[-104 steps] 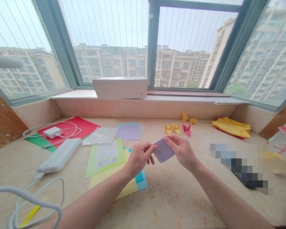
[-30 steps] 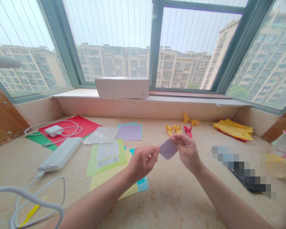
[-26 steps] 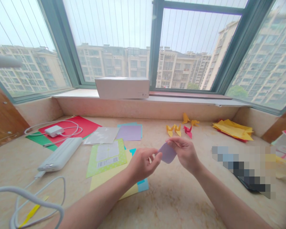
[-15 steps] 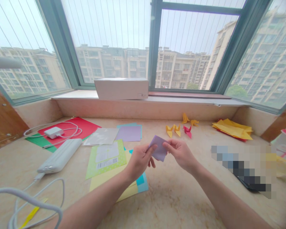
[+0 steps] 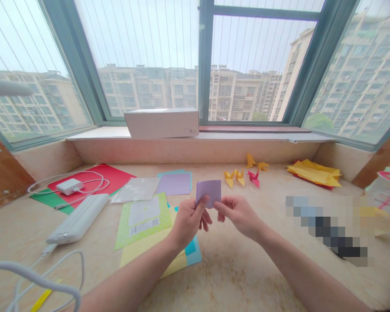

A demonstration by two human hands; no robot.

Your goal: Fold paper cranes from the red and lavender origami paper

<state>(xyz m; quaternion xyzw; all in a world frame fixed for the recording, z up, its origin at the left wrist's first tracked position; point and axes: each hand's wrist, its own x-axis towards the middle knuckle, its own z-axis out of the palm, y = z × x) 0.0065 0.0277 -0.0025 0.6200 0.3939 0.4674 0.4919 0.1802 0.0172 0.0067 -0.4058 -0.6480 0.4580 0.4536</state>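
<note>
A small folded square of purple origami paper [image 5: 209, 190] is held up above the table between my two hands. My left hand [image 5: 192, 219] pinches its lower left part, thumb on the near face and the other fingers behind. At the lower right corner, my right hand [image 5: 237, 212] grips the paper between thumb and forefinger. Beyond the hands stand several folded paper cranes, yellow ones [image 5: 239, 177] and a magenta one [image 5: 254, 178]. Flat purple sheets [image 5: 173, 184] lie behind my left hand, beside a clear plastic sleeve [image 5: 136, 190].
A light green packet [image 5: 143, 219] and pale yellow sheets [image 5: 146, 255] lie under my left forearm. Further left are red paper [image 5: 110, 175], a white power bank [image 5: 79, 219] and cables. Yellow paper [image 5: 313, 172] lies at the right. A white box [image 5: 162, 123] rests on the sill.
The purple paper has turned from a tilted position to nearly square-on and upright. My right hand has shifted from its upper right edge to the lower right corner. The view has moved slightly.
</note>
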